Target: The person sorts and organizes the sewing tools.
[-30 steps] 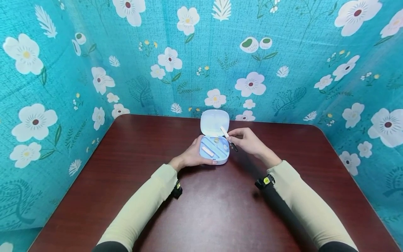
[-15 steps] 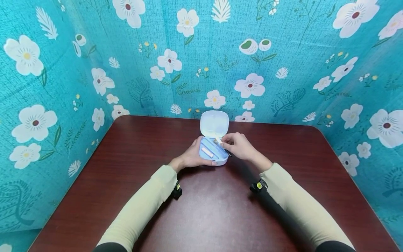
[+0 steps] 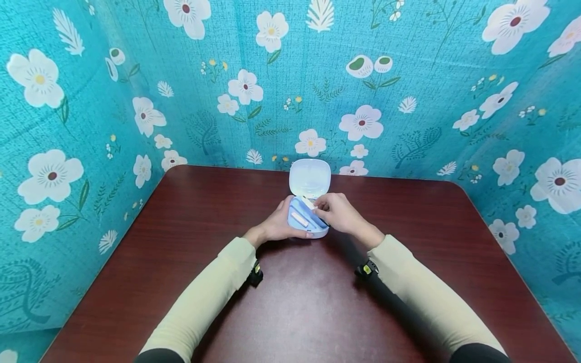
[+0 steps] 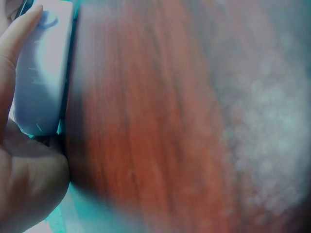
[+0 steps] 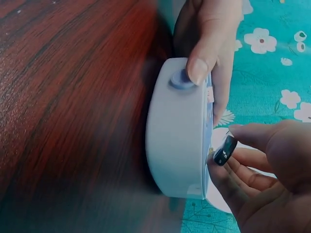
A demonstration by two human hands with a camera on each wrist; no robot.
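Note:
A small white-and-blue case [image 3: 319, 234] stands on the table with its pale lid [image 3: 310, 176] raised at the back. My left hand [image 3: 276, 225] grips its left side, thumb along the front wall near a round blue button, seen in the right wrist view on the case [image 5: 175, 133]. With thumb and fingertips my right hand [image 3: 338, 213] pinches a slim white stick-like piece with a black end [image 5: 225, 151], low over the right half of the tray. Its exact kind I cannot tell. A pale pinkish strip [image 3: 299, 219] lies in the tray's left slot. My right fingers cover the tray's right part.
The dark red-brown wooden table [image 3: 299, 302] extends around the case on all sides. Behind it hangs a turquoise flowered cloth [image 3: 272, 121], close to the table's back edge. A black wrist camera [image 3: 366, 269] sits under the right sleeve.
My right hand has moved left and inward with the slim piece, from beside the case to over its tray. The left hand and the case stay in place.

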